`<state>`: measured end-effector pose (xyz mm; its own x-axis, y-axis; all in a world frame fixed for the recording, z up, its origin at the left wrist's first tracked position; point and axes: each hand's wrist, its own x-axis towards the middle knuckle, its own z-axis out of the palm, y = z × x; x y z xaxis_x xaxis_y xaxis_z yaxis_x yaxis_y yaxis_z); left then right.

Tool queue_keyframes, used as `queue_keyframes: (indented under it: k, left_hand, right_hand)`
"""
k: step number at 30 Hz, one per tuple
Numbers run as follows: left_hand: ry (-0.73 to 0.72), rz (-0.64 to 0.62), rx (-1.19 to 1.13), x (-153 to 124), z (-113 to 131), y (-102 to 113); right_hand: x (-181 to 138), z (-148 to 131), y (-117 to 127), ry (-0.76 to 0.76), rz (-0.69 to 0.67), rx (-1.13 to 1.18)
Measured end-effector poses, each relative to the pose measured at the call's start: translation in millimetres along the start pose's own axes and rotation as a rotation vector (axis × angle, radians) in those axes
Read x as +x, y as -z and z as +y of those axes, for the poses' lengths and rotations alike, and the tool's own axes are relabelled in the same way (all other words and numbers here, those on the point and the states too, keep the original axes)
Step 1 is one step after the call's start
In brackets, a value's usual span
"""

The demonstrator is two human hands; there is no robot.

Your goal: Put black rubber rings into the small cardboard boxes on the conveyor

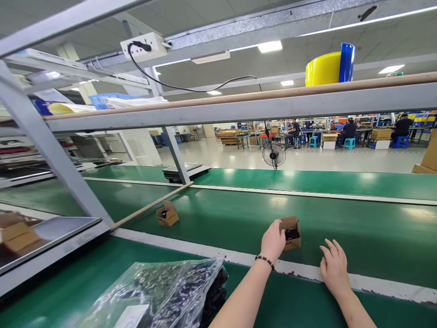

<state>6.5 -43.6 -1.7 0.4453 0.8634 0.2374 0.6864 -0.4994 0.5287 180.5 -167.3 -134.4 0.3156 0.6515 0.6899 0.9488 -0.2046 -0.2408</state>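
My left hand [272, 240] grips the left side of a small open cardboard box [292, 232] with a dark item inside; the box rests on the green conveyor belt [358, 232]. My right hand [333, 266] lies to the right of the box, fingers spread, on the belt's near edge by the white strip, holding nothing. A second small open cardboard box [167, 214] sits further left on the belt.
A clear plastic bag of dark parts [164, 294] lies on the near green bench at bottom left. A wooden rod [150, 206] slants across the belt. Grey frame posts [51, 150], a scale [186, 171], a fan [274, 155] and distant seated workers stand beyond.
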Motion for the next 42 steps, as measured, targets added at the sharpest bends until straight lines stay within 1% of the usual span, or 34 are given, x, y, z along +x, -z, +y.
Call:
queue_keyframes:
  k: [3, 4, 5, 7, 10, 11, 13, 15, 17, 20, 23, 25, 29, 32, 37, 40, 42]
  left_hand:
    - [-0.002, 0.002, -0.017, -28, -12, 12]
    - [-0.016, -0.025, -0.041, -40, -14, 15]
    - [-0.037, -0.078, -0.068, -53, -17, 17]
    - [-0.091, -0.266, -0.102, -78, -19, 20]
    - [-0.181, -0.612, -0.085, -112, -19, 23]
    - [-0.206, -0.694, -0.08, -120, -18, 23]
    - [-0.254, -0.775, -0.071, -134, -16, 22]
    - [-0.303, -0.786, -0.042, -142, -14, 18]
    - [-0.333, -0.771, 0.005, -146, -13, 12]
    - [-0.319, -0.761, 0.032, -147, -14, 11]
    - [-0.291, -0.738, 0.019, -148, -18, 22]
    - [-0.295, -0.722, 0.056, -151, -23, 33]
    - [-0.322, -0.769, 0.15, -161, -34, 47]
    - [-0.293, -0.816, 0.11, -167, -39, 50]
    - [-0.158, -0.862, 0.096, -169, -40, 50]
    - [-0.178, -0.861, 0.117, -169, -41, 50]
    - [-0.208, -0.887, 0.12, -170, -42, 50]
  right_hand:
    - [0, 2, -2, -0.004, 0.015, 0.041]
    - [0, 2, -2, -0.005, 0.012, 0.054]
    - [0, 3, -2, -0.005, 0.006, 0.066]
    - [-1, 4, -2, -0.004, -0.01, 0.086]
    - [-2, 5, 1, -0.005, -0.025, 0.1]
    - [-2, 5, 1, -0.004, -0.026, 0.101]
    - [-2, 5, 3, 0.002, -0.025, 0.102]
    - [-2, 5, 3, 0.006, -0.025, 0.103]
    - [-2, 5, 3, 0.007, -0.029, 0.109]
    - [-2, 6, 4, 0.002, -0.038, 0.122]
    - [-3, 7, 3, -0.001, -0.046, 0.133]
    - [-3, 7, 3, 0.002, -0.053, 0.143]
    - [-4, 7, 2, -0.002, -0.059, 0.171]
    - [-5, 9, 2, -0.005, -0.06, 0.189]
    - [-6, 11, 0, 0.008, -0.046, 0.203]
    - [-6, 12, 0, 0.021, -0.043, 0.197]
    - [-5, 12, 0, 0.029, -0.046, 0.19]
